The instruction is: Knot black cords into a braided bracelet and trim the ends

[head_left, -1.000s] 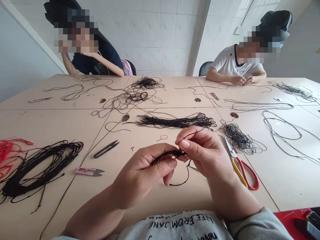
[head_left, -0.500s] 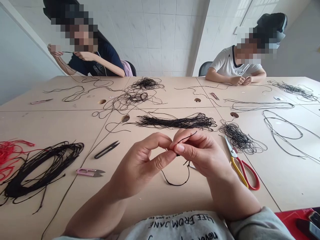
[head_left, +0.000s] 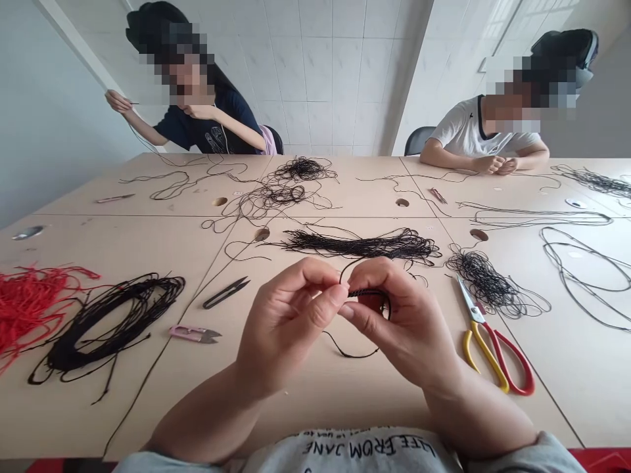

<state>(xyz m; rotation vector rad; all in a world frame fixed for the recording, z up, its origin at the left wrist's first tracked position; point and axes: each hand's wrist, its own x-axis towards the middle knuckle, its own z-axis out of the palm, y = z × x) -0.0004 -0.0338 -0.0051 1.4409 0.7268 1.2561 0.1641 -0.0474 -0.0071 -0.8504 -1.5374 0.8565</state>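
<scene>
left hand [head_left: 288,322] and right hand [head_left: 417,322] are basically touching at the fingertips, right in front of the chest and above the counter [head_left: 340,394]. left one's got thumb and forefinger pinched together on a black cord [head_left: 367,293], the right is loosely curled, with the braided bit running between its thumb and fingers. can't tell how tight that grip is tbh. one thin end pokes up between the hands, and a strand hangs in a curve underneath.

just past them there's a long bundle of black cords [head_left: 365,246], plus scissors [head_left: 476,313] with red and yellow handles on the right. over on the left: black snips [head_left: 227,292], pink snips [head_left: 190,334], a dark coil [head_left: 73,348] and some red strands [head_left: 24,302].
</scene>
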